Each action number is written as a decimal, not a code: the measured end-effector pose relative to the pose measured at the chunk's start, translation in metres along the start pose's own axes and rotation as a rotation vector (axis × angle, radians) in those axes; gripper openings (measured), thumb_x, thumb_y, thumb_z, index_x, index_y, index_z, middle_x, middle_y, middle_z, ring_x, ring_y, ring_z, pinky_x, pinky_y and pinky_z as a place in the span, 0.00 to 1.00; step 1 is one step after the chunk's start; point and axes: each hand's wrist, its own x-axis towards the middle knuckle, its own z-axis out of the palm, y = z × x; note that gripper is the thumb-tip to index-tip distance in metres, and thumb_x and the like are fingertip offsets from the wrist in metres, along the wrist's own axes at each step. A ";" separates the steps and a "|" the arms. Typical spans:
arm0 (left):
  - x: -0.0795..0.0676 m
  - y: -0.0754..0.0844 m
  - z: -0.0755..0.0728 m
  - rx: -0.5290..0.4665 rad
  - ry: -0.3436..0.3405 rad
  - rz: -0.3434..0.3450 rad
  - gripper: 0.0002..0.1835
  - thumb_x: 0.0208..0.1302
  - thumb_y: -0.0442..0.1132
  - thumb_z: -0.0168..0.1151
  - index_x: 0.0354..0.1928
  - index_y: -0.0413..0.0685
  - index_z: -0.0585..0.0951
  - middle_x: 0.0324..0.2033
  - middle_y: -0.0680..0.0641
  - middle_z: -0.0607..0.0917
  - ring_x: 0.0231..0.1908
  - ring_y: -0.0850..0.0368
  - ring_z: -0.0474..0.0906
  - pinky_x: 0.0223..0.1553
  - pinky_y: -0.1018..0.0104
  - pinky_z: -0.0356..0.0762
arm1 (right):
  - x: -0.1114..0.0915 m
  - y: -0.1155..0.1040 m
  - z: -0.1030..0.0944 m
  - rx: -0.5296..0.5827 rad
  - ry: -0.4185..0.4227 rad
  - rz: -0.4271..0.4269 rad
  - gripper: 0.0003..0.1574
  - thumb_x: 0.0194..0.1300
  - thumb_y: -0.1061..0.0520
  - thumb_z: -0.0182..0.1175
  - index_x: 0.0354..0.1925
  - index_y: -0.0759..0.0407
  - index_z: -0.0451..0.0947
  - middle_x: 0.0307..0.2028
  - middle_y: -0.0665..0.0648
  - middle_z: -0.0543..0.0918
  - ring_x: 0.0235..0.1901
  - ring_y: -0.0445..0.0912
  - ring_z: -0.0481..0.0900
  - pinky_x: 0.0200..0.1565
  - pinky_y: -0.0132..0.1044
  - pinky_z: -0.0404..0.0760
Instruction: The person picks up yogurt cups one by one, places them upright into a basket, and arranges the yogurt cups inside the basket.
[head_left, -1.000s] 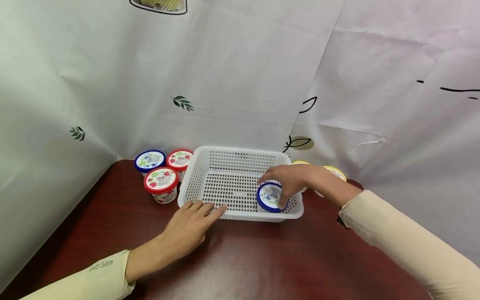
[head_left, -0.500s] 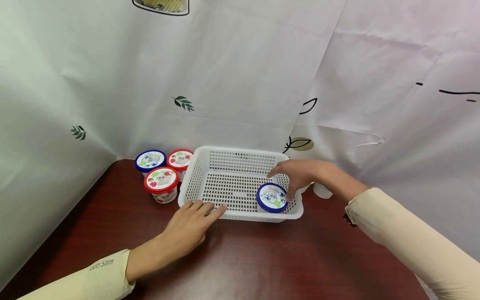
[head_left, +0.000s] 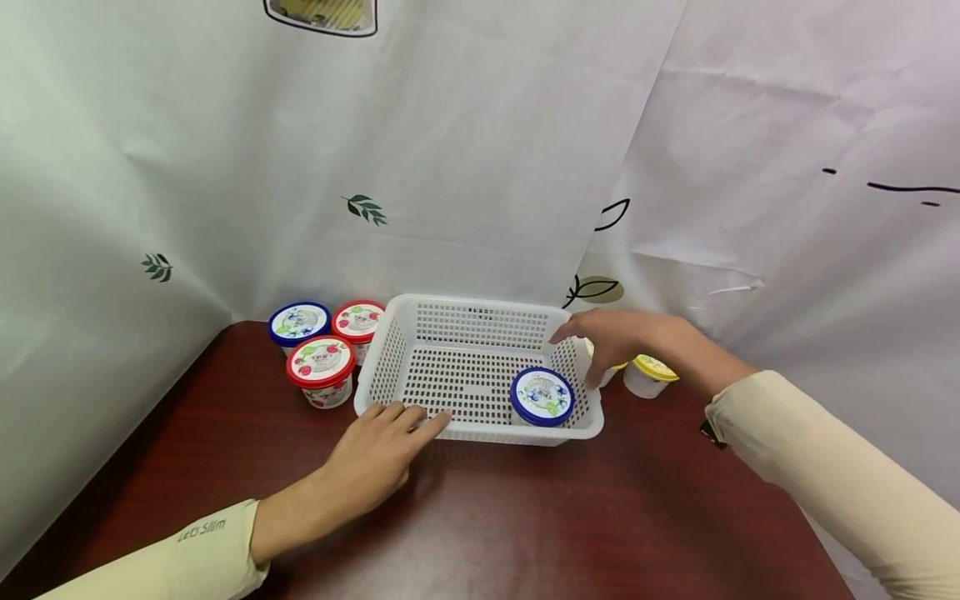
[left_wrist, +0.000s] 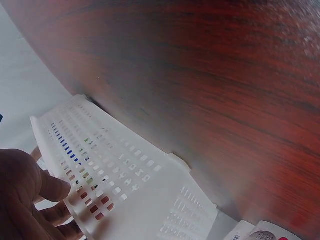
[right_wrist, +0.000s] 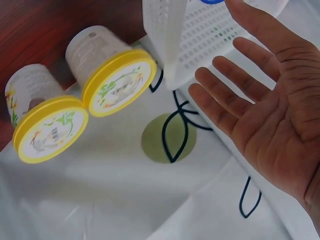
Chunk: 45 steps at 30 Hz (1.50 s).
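Basket first: it is white, full of little holes, and it sits on the dark red table (head_left: 480,517) with its long way going from side to side. The white basket (head_left: 487,431) lies in front of the left hand (head_left: 371,458), and that hand holds its near long edge, with fingers bent over the rim.

The right hand (head_left: 618,342) is up by the other end, near the short right wall. From where I stand, its fingers are spread apart and nearly straight, with nothing in them.

One cup with a blue lid (head_left: 542,396) stands upright in the basket, in the near right corner. The right hand is much closer to it than the left, with its thumb just beside the cup but not on it.

Just past the right end are two yellow-lid cups (right_wrist: 117,82), side by side on the table. They are under and beyond the right hand, far from the left one. From above, the right hand hides part of one.

Past the left end stand two red-lid cups (head_left: 321,371) and another blue-lid cup (head_left: 300,323), close together.
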 end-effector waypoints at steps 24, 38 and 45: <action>0.000 -0.001 -0.001 -0.004 -0.067 -0.012 0.33 0.59 0.33 0.78 0.68 0.57 0.86 0.48 0.49 0.90 0.44 0.48 0.85 0.46 0.53 0.85 | -0.016 0.068 0.008 0.001 0.041 0.156 0.55 0.53 0.58 0.87 0.76 0.63 0.78 0.74 0.71 0.81 0.76 0.72 0.76 0.75 0.71 0.76; -0.001 0.001 -0.001 -0.008 -0.069 -0.015 0.33 0.58 0.33 0.78 0.69 0.56 0.86 0.48 0.50 0.90 0.44 0.49 0.85 0.44 0.54 0.83 | -0.023 0.099 0.022 0.063 0.035 0.235 0.56 0.52 0.59 0.87 0.76 0.67 0.77 0.75 0.74 0.79 0.74 0.74 0.77 0.73 0.69 0.79; 0.000 0.000 -0.002 0.001 -0.058 -0.008 0.33 0.59 0.32 0.78 0.69 0.56 0.86 0.48 0.50 0.90 0.44 0.49 0.85 0.44 0.54 0.84 | -0.026 0.109 0.025 0.056 0.044 0.252 0.59 0.52 0.57 0.88 0.77 0.70 0.75 0.75 0.76 0.78 0.74 0.75 0.76 0.71 0.69 0.80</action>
